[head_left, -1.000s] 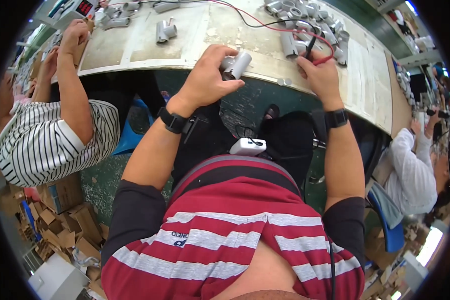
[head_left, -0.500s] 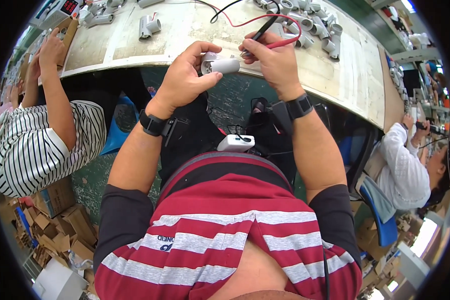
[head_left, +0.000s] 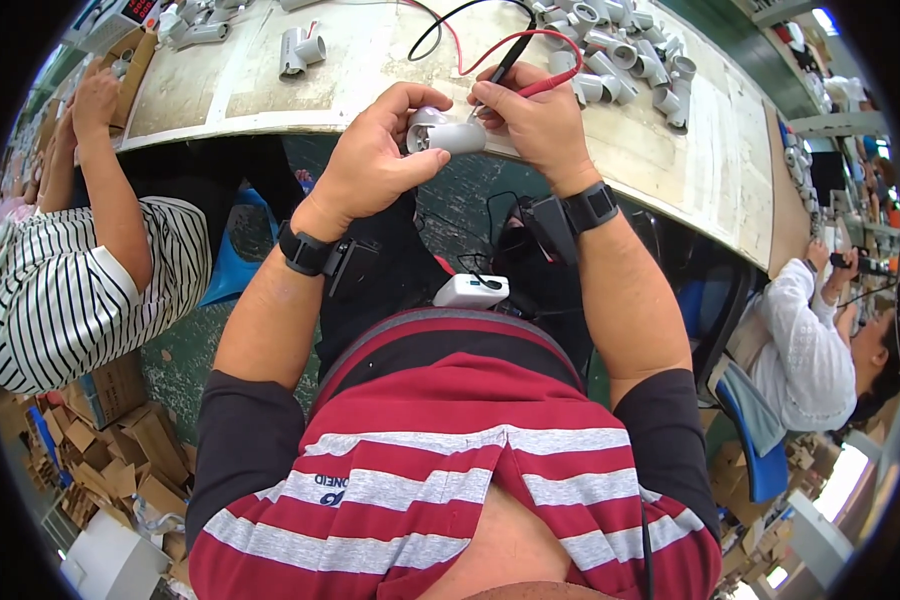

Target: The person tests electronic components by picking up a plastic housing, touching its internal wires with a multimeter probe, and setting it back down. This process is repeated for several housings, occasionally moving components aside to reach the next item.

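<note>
Near the table's front edge, my left hand (head_left: 378,150) is closed around a light grey plastic housing (head_left: 457,137), a short tube with a second rounded branch. Its thumb lies along the near side. My right hand (head_left: 538,125) pinches a black test probe (head_left: 511,62) and a red test probe (head_left: 550,84) together. Their tips point at the right end of the housing; whether they touch anything inside is too small to tell. A red lead and a black lead loop away over the table.
The pale worktable (head_left: 390,50) carries a similar grey housing (head_left: 301,52) and a heap of grey housings (head_left: 620,50) at the right. At far left stands a meter with a red display (head_left: 138,12). Co-workers sit on both sides, one in a striped shirt (head_left: 90,290).
The housing has turned slightly in my left hand and shifted a little to the right. My right hand has moved slightly left, and the black probe stands steeper.
</note>
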Motion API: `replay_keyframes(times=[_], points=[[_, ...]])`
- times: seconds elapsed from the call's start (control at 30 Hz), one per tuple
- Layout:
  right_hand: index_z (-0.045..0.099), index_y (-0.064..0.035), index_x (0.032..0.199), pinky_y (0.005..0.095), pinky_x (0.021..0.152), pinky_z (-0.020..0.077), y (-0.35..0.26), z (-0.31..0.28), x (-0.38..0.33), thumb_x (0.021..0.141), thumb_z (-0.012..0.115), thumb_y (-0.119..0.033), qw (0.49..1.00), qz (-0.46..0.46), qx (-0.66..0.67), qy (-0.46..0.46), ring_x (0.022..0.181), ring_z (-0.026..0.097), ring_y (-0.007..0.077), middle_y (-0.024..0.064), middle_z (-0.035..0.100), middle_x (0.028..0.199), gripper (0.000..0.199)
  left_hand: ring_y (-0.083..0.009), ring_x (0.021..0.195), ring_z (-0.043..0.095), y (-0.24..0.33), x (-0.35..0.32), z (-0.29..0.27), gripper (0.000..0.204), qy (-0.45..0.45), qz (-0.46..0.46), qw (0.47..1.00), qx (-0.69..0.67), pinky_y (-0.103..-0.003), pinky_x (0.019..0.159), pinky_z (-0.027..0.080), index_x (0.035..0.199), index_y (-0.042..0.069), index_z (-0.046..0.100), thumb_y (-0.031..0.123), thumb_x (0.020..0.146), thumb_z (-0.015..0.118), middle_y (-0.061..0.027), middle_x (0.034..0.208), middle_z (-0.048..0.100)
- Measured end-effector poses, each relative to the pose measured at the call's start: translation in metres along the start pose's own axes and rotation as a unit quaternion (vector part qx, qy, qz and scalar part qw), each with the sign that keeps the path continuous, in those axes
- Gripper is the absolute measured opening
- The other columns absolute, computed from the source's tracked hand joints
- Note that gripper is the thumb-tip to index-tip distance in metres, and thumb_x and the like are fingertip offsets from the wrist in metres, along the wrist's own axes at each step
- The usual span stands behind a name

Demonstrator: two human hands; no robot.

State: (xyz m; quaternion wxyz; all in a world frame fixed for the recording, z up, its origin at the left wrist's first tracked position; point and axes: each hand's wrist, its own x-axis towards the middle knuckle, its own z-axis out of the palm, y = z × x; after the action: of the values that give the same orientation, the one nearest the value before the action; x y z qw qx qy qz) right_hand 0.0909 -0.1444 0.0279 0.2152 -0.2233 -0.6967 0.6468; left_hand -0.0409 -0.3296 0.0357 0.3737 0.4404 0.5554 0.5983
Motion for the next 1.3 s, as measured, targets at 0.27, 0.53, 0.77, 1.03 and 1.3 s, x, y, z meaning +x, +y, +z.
replay_keyframes(times=[0.27, 0.53, 0.77, 1.03, 1.3], points=[[0.072, 0.0001, 0.107, 0.0228, 0.067, 0.0574, -0.001, -0.002, 0.003, 0.097, 0.073, -0.015, 1.000, 0.012, -0.009, -0.004, 0.077, 0.070, 0.0098, 0.0061, 0.076, 0.092, 0.018, -0.0118, 0.104, 0.062, -0.002, 0.002, -0.002, 0.051, 0.001, 0.000, 1.000, -0.008, -0.027, 0.091, 0.051, 0.135, 0.001, 0.054, 0.007, 0.087, 0.072, -0.0084, 0.117, 0.063], [0.071, 0.0031, 0.108, 0.0251, 0.067, 0.0593, -0.011, -0.005, 0.002, 0.099, 0.071, -0.013, 0.998, -0.037, 0.032, 0.033, 0.077, 0.071, 0.0129, 0.0097, 0.076, 0.093, 0.019, -0.0245, 0.103, 0.067, -0.003, 0.021, -0.021, 0.047, 0.030, 0.188, 0.937, 0.293, -0.034, 0.094, 0.053, 0.126, 0.004, 0.062, 0.005, 0.080, 0.071, -0.0113, 0.121, 0.066], [0.070, 0.0038, 0.108, 0.0266, 0.067, 0.0599, -0.020, 0.003, -0.003, 0.099, 0.070, -0.011, 0.995, -0.007, 0.084, 0.050, 0.076, 0.072, 0.0155, 0.0114, 0.075, 0.092, 0.018, -0.0347, 0.102, 0.066, 0.003, 0.036, -0.010, 0.032, 0.089, 0.260, 0.871, 0.407, -0.042, 0.090, 0.054, 0.110, 0.004, 0.070, 0.009, 0.079, 0.075, -0.0139, 0.110, 0.069], [0.066, 0.0035, 0.103, 0.0274, 0.064, 0.0572, -0.015, 0.023, -0.012, 0.096, 0.070, -0.007, 0.986, -0.024, 0.125, 0.106, 0.073, 0.070, 0.0169, 0.0113, 0.073, 0.088, 0.013, -0.0346, 0.088, 0.067, -0.001, 0.026, 0.038, 0.015, 0.131, 0.245, 0.884, 0.377, -0.045, 0.080, 0.053, 0.095, 0.004, 0.072, 0.008, 0.082, 0.075, -0.0123, 0.090, 0.071], [0.063, 0.0010, 0.100, 0.0264, 0.058, 0.0531, -0.017, 0.032, -0.022, 0.095, 0.072, -0.011, 0.991, -0.039, 0.082, 0.103, 0.071, 0.068, 0.0139, 0.0067, 0.070, 0.085, 0.016, -0.0318, 0.074, 0.070, 0.004, 0.021, 0.047, 0.008, 0.146, 0.144, 0.937, 0.282, -0.041, 0.068, 0.055, 0.090, 0.001, 0.074, 0.008, 0.086, 0.072, -0.0150, 0.082, 0.072]])
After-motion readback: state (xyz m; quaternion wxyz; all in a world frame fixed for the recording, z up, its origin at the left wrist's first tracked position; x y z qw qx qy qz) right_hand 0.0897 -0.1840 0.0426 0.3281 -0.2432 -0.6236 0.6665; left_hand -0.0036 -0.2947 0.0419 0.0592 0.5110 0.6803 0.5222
